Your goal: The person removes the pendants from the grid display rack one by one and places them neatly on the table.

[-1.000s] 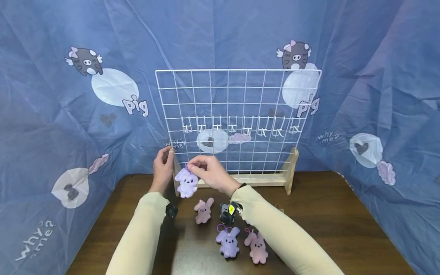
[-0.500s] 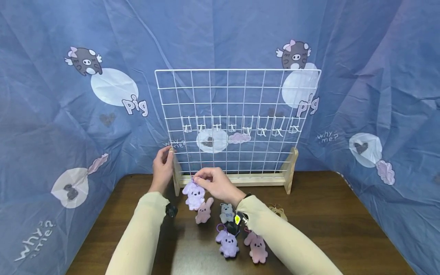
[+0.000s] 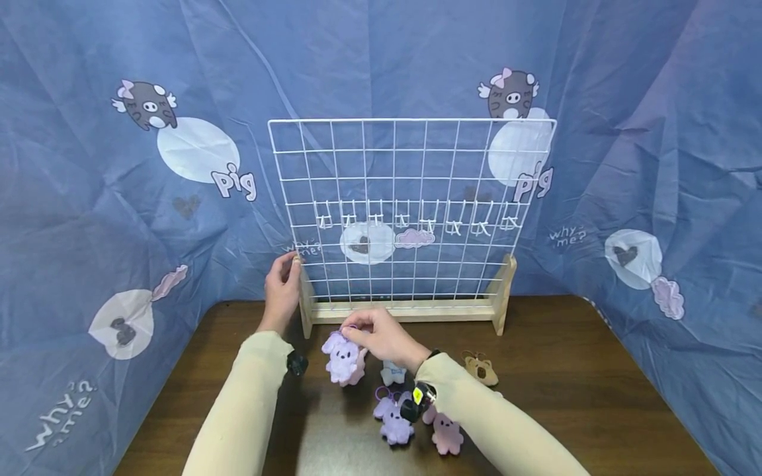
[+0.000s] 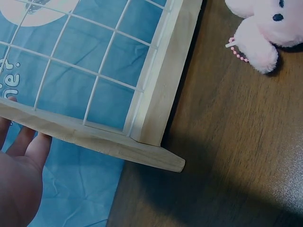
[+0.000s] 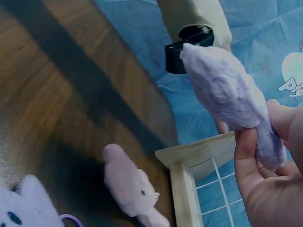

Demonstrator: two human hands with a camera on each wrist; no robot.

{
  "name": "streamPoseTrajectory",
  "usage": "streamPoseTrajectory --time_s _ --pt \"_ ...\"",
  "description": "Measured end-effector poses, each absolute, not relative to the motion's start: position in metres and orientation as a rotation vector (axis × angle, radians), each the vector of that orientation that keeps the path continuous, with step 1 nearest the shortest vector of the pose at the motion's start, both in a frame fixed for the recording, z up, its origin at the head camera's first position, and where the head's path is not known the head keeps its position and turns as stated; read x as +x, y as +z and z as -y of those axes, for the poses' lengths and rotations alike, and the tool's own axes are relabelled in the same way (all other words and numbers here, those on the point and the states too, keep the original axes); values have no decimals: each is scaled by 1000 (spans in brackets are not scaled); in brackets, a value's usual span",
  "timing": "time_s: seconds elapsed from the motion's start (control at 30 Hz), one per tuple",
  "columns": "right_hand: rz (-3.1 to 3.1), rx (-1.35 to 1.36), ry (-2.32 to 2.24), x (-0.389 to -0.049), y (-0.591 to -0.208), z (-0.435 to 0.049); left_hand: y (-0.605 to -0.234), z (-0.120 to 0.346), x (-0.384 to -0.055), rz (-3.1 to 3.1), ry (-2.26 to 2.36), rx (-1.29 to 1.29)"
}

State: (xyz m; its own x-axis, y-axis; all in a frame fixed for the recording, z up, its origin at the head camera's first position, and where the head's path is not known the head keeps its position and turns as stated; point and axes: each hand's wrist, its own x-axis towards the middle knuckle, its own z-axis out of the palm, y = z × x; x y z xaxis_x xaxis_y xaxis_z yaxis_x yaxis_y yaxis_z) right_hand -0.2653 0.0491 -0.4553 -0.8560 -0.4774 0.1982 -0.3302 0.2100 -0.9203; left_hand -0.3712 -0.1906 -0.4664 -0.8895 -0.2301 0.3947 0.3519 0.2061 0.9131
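Observation:
A light purple plush bunny keychain [image 3: 342, 360] hangs upright from my right hand [image 3: 383, 338], above the table in the head view. Thumb and fingers pinch it near its top by the ring; the right wrist view shows the fluffy purple bunny [image 5: 227, 87] from behind, an ear between the fingers. My left hand [image 3: 281, 291] holds the left wooden post [image 3: 305, 301] of a white wire grid rack [image 3: 411, 264]. In the left wrist view, the left hand's [image 4: 19, 184] fingers reach round the post's outer side [image 4: 104, 144].
Several white hooks [image 3: 402, 221] line the grid. On the table lie another purple plush [image 3: 394, 423], a pink bunny [image 3: 448, 435], a grey plush [image 3: 391, 374] and a tan bear [image 3: 481, 371]. One more pink plush [image 5: 128, 184] lies partly behind the held bunny. Blue cloth [image 3: 149, 39] surrounds the table.
My right hand has come down from beside the rack's left post towards me and slightly right, bringing the purple bunny in front of the pink plush. The left hand has stayed on the post.

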Motion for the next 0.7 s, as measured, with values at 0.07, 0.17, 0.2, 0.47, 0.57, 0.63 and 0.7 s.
streamPoseTrajectory --time_s 0.07,0.17,0.2,0.47,0.57,0.63,0.7 --pt "-2320 -785 -1723 -264 -459 -49 -466 191 -371 2044 -1729 -110" --pt "-2303 -792 -1710 -261 -464 -49 -466 192 -370 2051 -1729 -113" --pt "-2304 -799 -1700 -260 -465 -48 -466 192 -370 2050 -1732 -114" --pt "-2285 -852 -1629 -251 -480 -49 -465 192 -370 2035 -1759 -123" --pt "-2222 -844 -1619 -247 -486 -49 -464 191 -369 2053 -1752 -104" --pt "-2194 -846 -1615 -244 -489 -49 -464 192 -370 2061 -1747 -99" --pt "-2200 -854 -1590 -240 -492 -49 -465 192 -370 2064 -1744 -100"
